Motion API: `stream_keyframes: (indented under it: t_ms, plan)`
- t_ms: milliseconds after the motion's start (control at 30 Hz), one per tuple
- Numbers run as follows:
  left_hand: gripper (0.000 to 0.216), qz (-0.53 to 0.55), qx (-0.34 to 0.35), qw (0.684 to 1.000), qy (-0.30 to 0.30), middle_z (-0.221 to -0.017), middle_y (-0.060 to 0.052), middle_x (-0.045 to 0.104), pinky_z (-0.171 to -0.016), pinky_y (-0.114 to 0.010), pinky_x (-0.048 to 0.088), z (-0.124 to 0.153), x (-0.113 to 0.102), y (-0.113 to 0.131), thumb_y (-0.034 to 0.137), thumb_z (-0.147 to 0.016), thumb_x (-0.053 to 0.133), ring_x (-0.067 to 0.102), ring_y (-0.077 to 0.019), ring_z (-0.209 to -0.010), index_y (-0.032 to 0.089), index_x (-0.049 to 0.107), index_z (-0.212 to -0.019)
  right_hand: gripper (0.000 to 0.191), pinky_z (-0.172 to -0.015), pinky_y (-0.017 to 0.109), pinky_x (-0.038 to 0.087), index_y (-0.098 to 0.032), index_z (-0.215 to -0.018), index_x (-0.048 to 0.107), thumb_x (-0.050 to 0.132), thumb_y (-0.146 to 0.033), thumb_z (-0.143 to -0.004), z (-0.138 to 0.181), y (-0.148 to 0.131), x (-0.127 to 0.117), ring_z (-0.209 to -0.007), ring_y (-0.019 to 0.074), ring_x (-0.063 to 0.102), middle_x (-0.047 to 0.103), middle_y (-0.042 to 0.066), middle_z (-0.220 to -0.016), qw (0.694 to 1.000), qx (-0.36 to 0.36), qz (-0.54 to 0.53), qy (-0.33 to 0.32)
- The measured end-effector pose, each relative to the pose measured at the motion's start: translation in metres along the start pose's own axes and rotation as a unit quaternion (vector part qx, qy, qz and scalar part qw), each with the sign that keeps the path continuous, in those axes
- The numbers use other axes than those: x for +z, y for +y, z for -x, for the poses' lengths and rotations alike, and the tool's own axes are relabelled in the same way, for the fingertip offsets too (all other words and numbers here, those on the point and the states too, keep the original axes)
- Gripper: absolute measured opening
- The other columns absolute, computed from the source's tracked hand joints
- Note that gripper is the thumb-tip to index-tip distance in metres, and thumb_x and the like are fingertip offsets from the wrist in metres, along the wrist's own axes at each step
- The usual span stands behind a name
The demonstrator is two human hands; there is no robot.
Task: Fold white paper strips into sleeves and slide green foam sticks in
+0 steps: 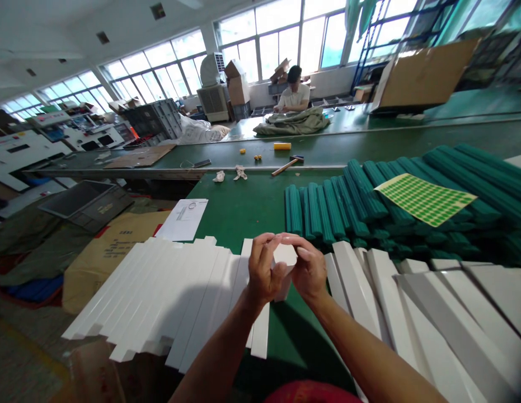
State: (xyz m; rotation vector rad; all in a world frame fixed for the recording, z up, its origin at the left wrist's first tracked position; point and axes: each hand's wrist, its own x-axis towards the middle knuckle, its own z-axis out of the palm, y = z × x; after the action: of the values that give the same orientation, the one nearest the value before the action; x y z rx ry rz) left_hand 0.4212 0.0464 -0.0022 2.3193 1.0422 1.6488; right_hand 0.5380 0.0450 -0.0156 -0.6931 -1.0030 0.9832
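White card, with a soft sheen, and you've got it: the slim white box [284,286] stands near the middle of the green table [243,201], between the flattened white cartons [193,285] on the left and the long white boxes [384,282] on the right. Your left hand [262,268] and right hand [309,271] curl round its top end, fingers meeting over the far edge, thumbs on the near side. Looks light, probably stiff along the folds but easy to dent mid-panel, perhaps a touch slippery; best grip, I'd judge, is at the creased corners. No writing shows on it. Over left, the printed sheet [182,219] carries a drawing and text, too small to read; dark print on the tan sack [113,263] is equally illegible.
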Motion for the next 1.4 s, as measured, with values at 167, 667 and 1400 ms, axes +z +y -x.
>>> stream_keyframes:
  t_ms: [167,667,1400]
  plan:
    - [0.041,-0.08,0.038,0.992,-0.093,-0.114,-0.016,0.061,-0.091,-0.037,0.052,-0.009,-0.02,-0.006,0.029,-0.095,0.046,0.059,-0.0228,-0.107,0.012,0.046,-0.132,0.058,-0.1,0.044,0.045,-0.019,-0.138,0.041,0.05,-0.034,-0.083,0.021,0.014,-0.016,-0.121,0.0286,0.053,0.052,0.012,-0.136,0.982,-0.008,0.141,-0.123]
    - [0.037,-0.236,0.049,0.929,-0.28,-0.11,-0.015,0.067,-0.082,-0.04,0.055,-0.039,-0.039,0.023,0.026,-0.098,0.038,0.064,-0.0254,-0.1,0.013,0.054,-0.128,0.063,-0.102,0.051,0.045,-0.019,-0.14,0.031,0.056,-0.026,-0.082,0.024,0.031,-0.005,-0.124,0.0304,0.049,0.049,0.017,-0.134,0.925,-0.133,0.328,-0.141]
    - [0.044,-0.283,0.049,0.917,-0.277,-0.142,-0.018,0.048,-0.093,-0.042,0.054,-0.017,-0.03,0.005,0.015,-0.093,0.044,0.055,-0.0273,-0.117,0.01,0.045,-0.136,0.048,-0.097,0.041,0.047,-0.017,-0.129,0.051,0.051,-0.042,-0.088,0.004,0.038,-0.048,-0.112,0.0249,0.059,0.06,0.012,-0.124,0.964,0.073,0.169,-0.192]
